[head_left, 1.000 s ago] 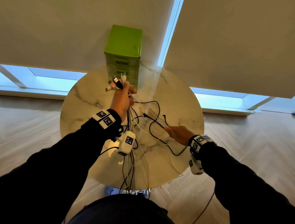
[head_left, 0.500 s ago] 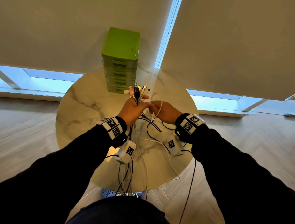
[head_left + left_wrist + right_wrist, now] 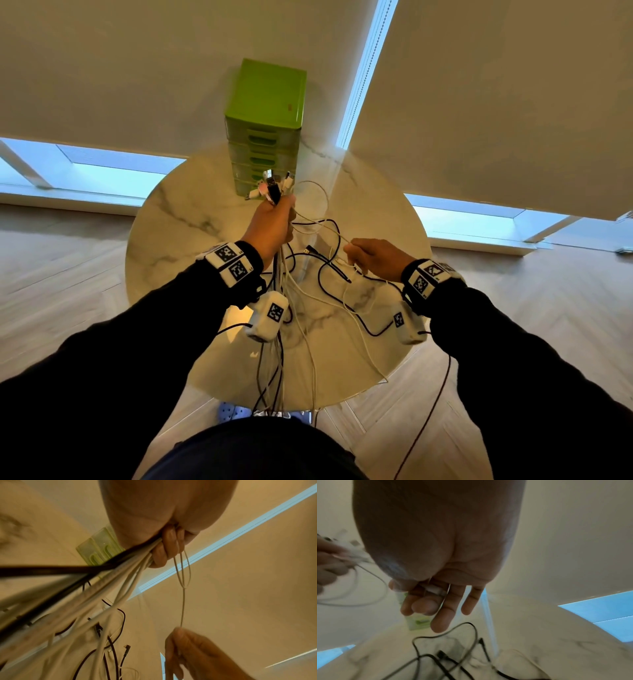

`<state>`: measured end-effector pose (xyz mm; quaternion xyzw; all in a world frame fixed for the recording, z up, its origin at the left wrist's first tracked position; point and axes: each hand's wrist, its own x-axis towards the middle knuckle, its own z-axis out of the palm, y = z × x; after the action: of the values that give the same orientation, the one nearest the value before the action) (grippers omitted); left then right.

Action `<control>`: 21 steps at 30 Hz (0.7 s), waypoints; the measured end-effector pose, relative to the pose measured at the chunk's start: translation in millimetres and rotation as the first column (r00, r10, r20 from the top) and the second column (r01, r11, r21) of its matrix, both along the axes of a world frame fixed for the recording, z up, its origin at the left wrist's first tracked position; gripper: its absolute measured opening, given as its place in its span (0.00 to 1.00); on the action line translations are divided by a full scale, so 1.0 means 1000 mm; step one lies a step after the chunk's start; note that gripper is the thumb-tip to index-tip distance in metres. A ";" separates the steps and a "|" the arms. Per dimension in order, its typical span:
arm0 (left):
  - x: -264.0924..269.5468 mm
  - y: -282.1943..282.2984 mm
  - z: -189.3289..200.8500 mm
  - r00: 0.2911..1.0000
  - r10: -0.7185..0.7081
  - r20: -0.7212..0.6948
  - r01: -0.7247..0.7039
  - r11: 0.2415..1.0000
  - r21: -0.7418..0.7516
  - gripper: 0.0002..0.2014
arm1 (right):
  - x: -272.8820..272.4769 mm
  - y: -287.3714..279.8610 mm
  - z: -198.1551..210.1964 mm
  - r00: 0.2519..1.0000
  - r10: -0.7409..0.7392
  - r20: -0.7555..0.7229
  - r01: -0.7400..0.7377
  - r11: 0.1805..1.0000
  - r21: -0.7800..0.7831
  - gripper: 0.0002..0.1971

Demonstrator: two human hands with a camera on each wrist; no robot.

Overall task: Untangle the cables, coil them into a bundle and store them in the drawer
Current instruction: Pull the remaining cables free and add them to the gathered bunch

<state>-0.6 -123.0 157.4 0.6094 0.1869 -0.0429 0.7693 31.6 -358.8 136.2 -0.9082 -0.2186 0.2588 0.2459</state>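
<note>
Gripping cable bundle (image 3: pixel 274 192), left hand (image 3: pixel 272 226); right hand (image 3: pixel 376 257) pinching white cable (image 3: pixel 322 224).

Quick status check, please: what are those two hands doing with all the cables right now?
Left hand grips the cable bundle, plugs up. Right hand pinches one thin white cable. Loose black cables on table; green drawer unit shut.

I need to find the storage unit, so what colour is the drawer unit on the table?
Bright green; the drawer unit shows best in the head view.
</note>
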 end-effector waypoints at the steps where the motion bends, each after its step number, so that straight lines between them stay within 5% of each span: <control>1: -0.001 0.001 0.000 1.000 -0.003 0.003 0.003 1.000 -0.002 0.15 | 0.000 -0.007 -0.006 1.000 -0.024 -0.012 0.024 1.000 -0.011 0.20; 6: -0.004 -0.012 -0.003 0.994 -0.107 0.034 0.102 0.989 0.111 0.15 | 0.004 -0.017 -0.023 0.996 -0.004 0.090 0.010 0.998 -0.064 0.14; 11: -0.004 -0.057 -0.005 0.972 -0.223 0.071 0.208 0.962 0.176 0.14 | -0.009 -0.013 -0.007 0.953 -0.027 0.301 0.007 0.998 0.067 0.27; 15: -0.003 -0.095 -0.007 0.953 -0.297 0.064 0.284 0.945 0.162 0.13 | -0.036 -0.031 0.015 0.973 -0.185 0.135 0.142 0.950 0.279 0.14; 21: -0.008 -0.143 -0.004 0.923 -0.384 0.040 0.378 0.920 0.109 0.11 | -0.078 -0.090 0.024 0.936 -0.339 0.098 0.318 0.931 0.181 0.13</control>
<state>-8.4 -265.7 153.6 0.6724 0.0433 -0.1637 0.7205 -46.0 -449.2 160.5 -0.9235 -0.0991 0.1365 0.3445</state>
